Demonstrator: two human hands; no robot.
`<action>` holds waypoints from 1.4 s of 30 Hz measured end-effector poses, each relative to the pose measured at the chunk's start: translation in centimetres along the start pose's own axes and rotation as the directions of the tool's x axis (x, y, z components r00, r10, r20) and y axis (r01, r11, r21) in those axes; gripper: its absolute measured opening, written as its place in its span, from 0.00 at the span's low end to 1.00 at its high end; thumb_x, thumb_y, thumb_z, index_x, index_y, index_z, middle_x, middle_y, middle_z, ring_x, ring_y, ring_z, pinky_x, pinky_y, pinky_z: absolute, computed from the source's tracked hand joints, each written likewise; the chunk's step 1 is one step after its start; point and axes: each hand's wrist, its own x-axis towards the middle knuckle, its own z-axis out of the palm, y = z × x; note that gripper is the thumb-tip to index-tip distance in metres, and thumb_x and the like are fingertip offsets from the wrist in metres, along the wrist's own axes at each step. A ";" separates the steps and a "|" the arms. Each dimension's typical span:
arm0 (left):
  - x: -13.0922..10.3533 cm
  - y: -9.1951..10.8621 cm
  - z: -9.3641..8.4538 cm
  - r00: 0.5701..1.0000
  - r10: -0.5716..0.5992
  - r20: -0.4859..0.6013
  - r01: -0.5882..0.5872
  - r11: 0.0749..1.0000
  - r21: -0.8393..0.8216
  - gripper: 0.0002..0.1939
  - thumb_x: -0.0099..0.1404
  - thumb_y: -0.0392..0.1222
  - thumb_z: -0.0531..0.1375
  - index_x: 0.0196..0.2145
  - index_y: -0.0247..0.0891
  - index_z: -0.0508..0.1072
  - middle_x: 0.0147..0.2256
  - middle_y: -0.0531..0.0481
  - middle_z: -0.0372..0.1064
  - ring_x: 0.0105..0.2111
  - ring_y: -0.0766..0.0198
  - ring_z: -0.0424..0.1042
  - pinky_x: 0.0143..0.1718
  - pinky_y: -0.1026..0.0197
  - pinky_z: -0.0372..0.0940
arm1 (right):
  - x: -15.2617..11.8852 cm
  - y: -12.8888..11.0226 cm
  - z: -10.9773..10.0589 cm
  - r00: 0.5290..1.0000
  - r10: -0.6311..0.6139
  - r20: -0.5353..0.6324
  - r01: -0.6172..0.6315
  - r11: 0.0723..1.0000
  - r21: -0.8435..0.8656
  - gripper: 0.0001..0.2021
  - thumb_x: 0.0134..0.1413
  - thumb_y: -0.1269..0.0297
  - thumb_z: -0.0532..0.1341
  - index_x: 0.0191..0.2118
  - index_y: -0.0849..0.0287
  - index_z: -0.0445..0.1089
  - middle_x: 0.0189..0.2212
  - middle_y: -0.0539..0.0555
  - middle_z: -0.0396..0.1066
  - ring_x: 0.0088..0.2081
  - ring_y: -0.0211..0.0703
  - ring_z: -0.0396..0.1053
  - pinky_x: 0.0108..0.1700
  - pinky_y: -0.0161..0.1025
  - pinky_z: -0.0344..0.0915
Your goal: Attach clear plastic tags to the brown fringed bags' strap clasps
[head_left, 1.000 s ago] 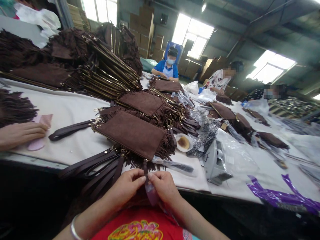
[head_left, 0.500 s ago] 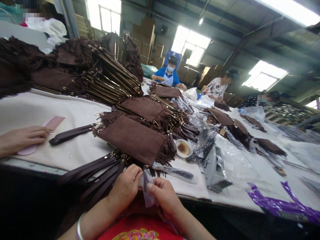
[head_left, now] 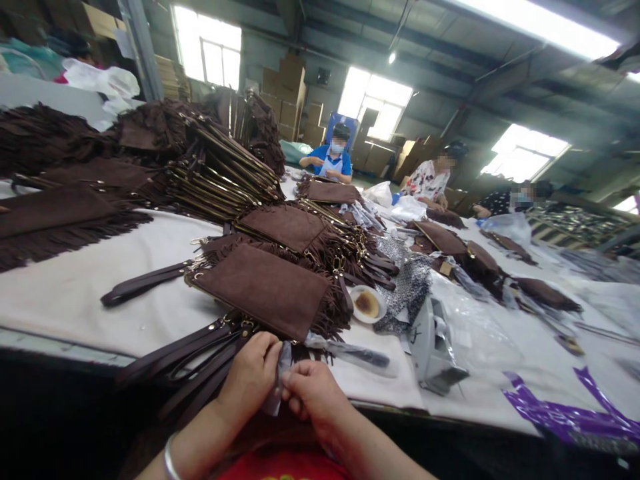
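Note:
At the table's front edge my left hand (head_left: 253, 370) is closed on a small clear plastic sleeve (head_left: 274, 400). My right hand (head_left: 311, 395) pinches the same sleeve from the other side. What lies inside the sleeve under my fingers is hidden. Just beyond my hands, a dark brown suede clutch bag (head_left: 263, 287) with fringe lies on top of a stack of similar bags. Several brown wrist straps (head_left: 195, 347) hang from the stack beside my left forearm. One strap in a plastic sleeve (head_left: 360, 353) points right along the cloth.
Piled fringed bags (head_left: 225, 167) rise at the back left, and another fringed bag (head_left: 60, 213) lies at left. A white bowl (head_left: 367, 304) with brown residue stands near a grey tape dispenser (head_left: 435, 347). Purple plastic (head_left: 570, 407) lies at right. Several co-workers sit across the table.
At left, another person's hand and the pink comb have gone from view, and a fringed bag now lies there. My right hand has shifted slightly left along the sleeve.

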 end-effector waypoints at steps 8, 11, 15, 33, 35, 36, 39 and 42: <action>-2.1 1.1 -0.3 0.800 -0.438 0.409 0.597 0.638 -0.486 0.19 0.60 0.55 0.58 0.35 0.33 0.72 0.27 0.46 0.72 0.27 0.58 0.71 0.28 0.59 0.64 | 0.3 -0.1 0.2 0.996 -0.058 -0.066 0.054 0.997 -0.061 0.09 0.46 0.60 0.59 0.24 0.60 0.65 0.13 0.44 0.62 0.12 0.30 0.53 0.16 0.30 0.45; -2.2 1.3 -0.1 0.809 -0.433 0.398 0.585 0.659 -0.472 0.21 0.58 0.57 0.60 0.30 0.33 0.73 0.25 0.47 0.71 0.25 0.62 0.67 0.26 0.62 0.61 | -0.3 -0.3 0.1 0.966 -0.247 -0.076 0.214 0.930 -0.301 0.09 0.48 0.64 0.58 0.22 0.61 0.69 0.15 0.48 0.65 0.19 0.34 0.60 0.22 0.31 0.54; -1.4 1.4 0.4 0.820 -0.459 0.342 0.572 0.676 -0.465 0.18 0.56 0.54 0.61 0.27 0.34 0.72 0.23 0.50 0.68 0.23 0.65 0.64 0.24 0.64 0.58 | -1.0 -0.5 -0.8 0.882 -0.469 -0.053 0.373 0.761 -0.530 0.06 0.48 0.67 0.60 0.27 0.60 0.75 0.26 0.52 0.73 0.31 0.41 0.68 0.35 0.35 0.61; -1.6 1.9 -0.5 0.577 -0.399 0.713 0.808 0.152 -0.569 0.25 0.55 0.64 0.62 0.31 0.36 0.66 0.23 0.57 0.59 0.15 0.80 0.43 0.16 0.73 0.35 | 0.7 -1.2 -0.4 0.916 -0.334 -0.222 0.285 0.931 -0.226 0.08 0.44 0.66 0.61 0.31 0.62 0.75 0.27 0.53 0.75 0.31 0.42 0.71 0.36 0.36 0.66; -1.5 1.9 -0.3 0.544 -0.361 0.757 0.834 0.140 -0.533 0.28 0.57 0.68 0.57 0.29 0.35 0.66 0.22 0.56 0.59 0.14 0.79 0.41 0.15 0.72 0.34 | 0.8 -0.7 -0.4 0.918 -0.333 -0.216 0.293 0.936 -0.196 0.09 0.45 0.66 0.61 0.33 0.62 0.73 0.25 0.52 0.73 0.27 0.41 0.71 0.31 0.35 0.66; -1.4 1.9 -0.2 0.529 -0.338 0.778 0.847 0.149 -0.511 0.31 0.57 0.70 0.55 0.27 0.35 0.67 0.20 0.57 0.57 0.14 0.79 0.40 0.15 0.72 0.33 | 0.8 -0.5 -0.3 0.925 -0.323 -0.198 0.295 0.942 -0.159 0.10 0.45 0.65 0.61 0.35 0.62 0.72 0.24 0.51 0.72 0.24 0.40 0.71 0.28 0.34 0.66; -1.3 1.9 0.2 0.494 -0.300 0.816 0.869 0.197 -0.454 0.36 0.56 0.75 0.49 0.23 0.34 0.67 0.15 0.60 0.50 0.13 0.79 0.36 0.14 0.70 0.32 | 0.9 0.1 -0.3 0.938 -0.319 -0.135 0.306 0.946 -0.109 0.12 0.47 0.65 0.60 0.40 0.62 0.69 0.21 0.47 0.68 0.18 0.38 0.68 0.21 0.32 0.62; -1.3 1.9 0.6 0.511 -0.319 0.798 0.858 0.243 -0.452 0.37 0.56 0.76 0.47 0.27 0.35 0.69 0.18 0.55 0.58 0.13 0.77 0.44 0.14 0.70 0.35 | 0.5 0.0 -0.4 0.904 -0.404 -0.136 0.358 0.893 -0.273 0.11 0.46 0.68 0.61 0.39 0.60 0.71 0.24 0.48 0.70 0.20 0.36 0.68 0.24 0.32 0.63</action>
